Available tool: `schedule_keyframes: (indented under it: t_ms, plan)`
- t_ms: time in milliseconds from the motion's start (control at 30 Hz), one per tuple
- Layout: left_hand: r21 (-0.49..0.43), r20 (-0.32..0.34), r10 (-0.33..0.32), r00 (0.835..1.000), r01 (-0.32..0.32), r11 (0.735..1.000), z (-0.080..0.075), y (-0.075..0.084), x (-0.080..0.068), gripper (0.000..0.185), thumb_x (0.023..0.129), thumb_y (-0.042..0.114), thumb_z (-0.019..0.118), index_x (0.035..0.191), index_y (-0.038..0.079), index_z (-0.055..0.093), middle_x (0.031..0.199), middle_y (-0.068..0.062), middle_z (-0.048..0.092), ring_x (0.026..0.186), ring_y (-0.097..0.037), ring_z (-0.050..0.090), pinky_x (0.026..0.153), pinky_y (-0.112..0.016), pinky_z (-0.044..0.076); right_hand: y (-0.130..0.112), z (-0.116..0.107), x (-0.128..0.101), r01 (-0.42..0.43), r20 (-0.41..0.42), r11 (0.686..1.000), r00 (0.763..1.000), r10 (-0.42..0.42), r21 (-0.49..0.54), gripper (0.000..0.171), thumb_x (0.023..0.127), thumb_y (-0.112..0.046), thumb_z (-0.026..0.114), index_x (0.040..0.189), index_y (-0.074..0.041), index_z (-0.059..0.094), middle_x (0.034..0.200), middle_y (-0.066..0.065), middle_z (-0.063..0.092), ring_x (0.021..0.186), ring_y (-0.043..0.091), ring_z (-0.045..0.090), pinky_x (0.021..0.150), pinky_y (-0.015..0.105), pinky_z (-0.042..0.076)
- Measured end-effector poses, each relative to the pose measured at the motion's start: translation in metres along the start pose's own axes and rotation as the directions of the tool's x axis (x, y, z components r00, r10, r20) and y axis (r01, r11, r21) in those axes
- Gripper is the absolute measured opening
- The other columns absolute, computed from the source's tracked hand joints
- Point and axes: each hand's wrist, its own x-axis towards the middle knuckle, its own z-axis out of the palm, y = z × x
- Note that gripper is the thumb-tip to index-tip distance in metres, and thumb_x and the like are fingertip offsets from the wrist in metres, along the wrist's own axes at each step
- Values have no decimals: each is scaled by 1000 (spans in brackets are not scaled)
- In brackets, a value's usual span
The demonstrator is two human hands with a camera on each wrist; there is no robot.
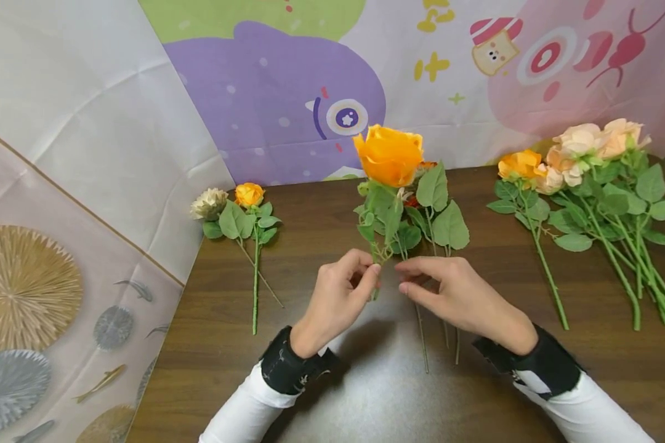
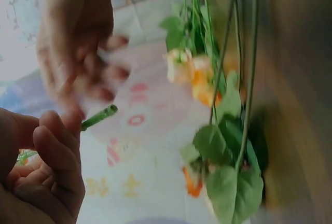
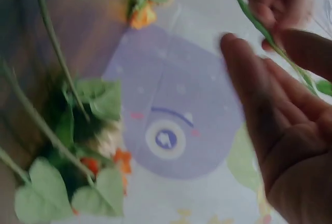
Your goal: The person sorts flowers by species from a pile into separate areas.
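Observation:
My left hand (image 1: 335, 298) pinches the stem of a large orange rose (image 1: 389, 157) between thumb and fingers, holding it upright over the table. In the left wrist view the cut end of the green stem (image 2: 101, 117) sticks out past the fingertips. My right hand (image 1: 457, 292) hovers just right of that stem, its fingers loosely extended and thumb apart, with nothing gripped. Beyond the hands lie several stems with broad green leaves (image 1: 451, 226) and red-orange blooms (image 3: 123, 163), partly hidden by the held rose and the right hand.
On the brown table (image 1: 221, 369), a cream flower (image 1: 209, 203) and a small orange rose (image 1: 249, 194) lie at left with stems crossed. At right lie another orange rose (image 1: 521, 165) and several peach roses (image 1: 580, 139). A printed cloth (image 1: 288, 92) hangs behind.

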Motion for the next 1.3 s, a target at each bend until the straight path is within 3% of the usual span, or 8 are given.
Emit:
schedule_keyframes:
  t_ms: [133,300,633,767,933,1133,1200,1300]
  plan:
    - [-73,46,35,998,-31,997,6,6,-4,7,95,-1,60,92,5,59,70,-6,67,53,-1,54,48,-15,44,-3,9,0,51,-47,990,998,-45,128,25,90,-1,70,114,-8,70,97,0,73,81,7,67,63,25,55]
    - [-97,75,52,996,-45,994,8,8,-6,6,96,-1,60,95,2,65,74,-6,69,55,-1,55,50,-14,47,-5,13,0,76,-144,983,988,-52,168,23,86,5,72,106,-8,73,91,0,74,73,9,67,60,23,54]
    - [40,130,114,985,-120,992,6,8,-4,17,98,0,56,108,-3,70,77,-5,71,64,-7,63,57,-9,46,-2,4,2,98,-269,994,960,-81,51,17,84,8,72,94,-6,74,81,1,72,60,4,58,55,17,48]
    - [69,117,111,987,-120,990,6,7,-4,19,97,0,55,109,-3,69,76,-5,72,66,-9,67,55,-9,45,6,-14,2,26,-352,996,934,-53,-81,16,83,9,73,92,-4,73,77,-1,70,60,2,56,57,13,45]
    - [84,113,105,988,-115,990,5,6,-4,18,96,0,55,107,-2,69,75,-4,72,65,-9,66,51,-9,41,30,-41,0,-108,-480,969,877,-11,-220,11,86,6,70,95,1,72,77,10,70,65,-6,52,61,8,40]
    - [105,121,106,987,-119,987,5,6,-4,18,96,0,55,107,-1,69,75,-2,71,64,-7,64,51,-9,39,68,-75,-9,-301,-588,892,807,50,-337,11,90,-1,62,92,5,71,74,18,68,65,-14,41,58,10,32]
    - [111,123,109,986,-123,986,5,6,-3,18,96,0,55,107,-1,69,75,-2,70,62,-6,62,51,-10,38,83,-86,-14,-364,-593,863,799,96,-351,14,91,-3,60,92,6,71,74,21,68,62,-11,42,56,12,30]
    - [118,123,107,987,-121,986,5,6,-3,18,96,1,55,107,-1,69,75,-1,70,61,-6,61,50,-10,36,104,-98,-24,-438,-567,824,804,179,-361,17,92,-1,56,93,10,68,74,26,66,53,9,51,55,24,35]
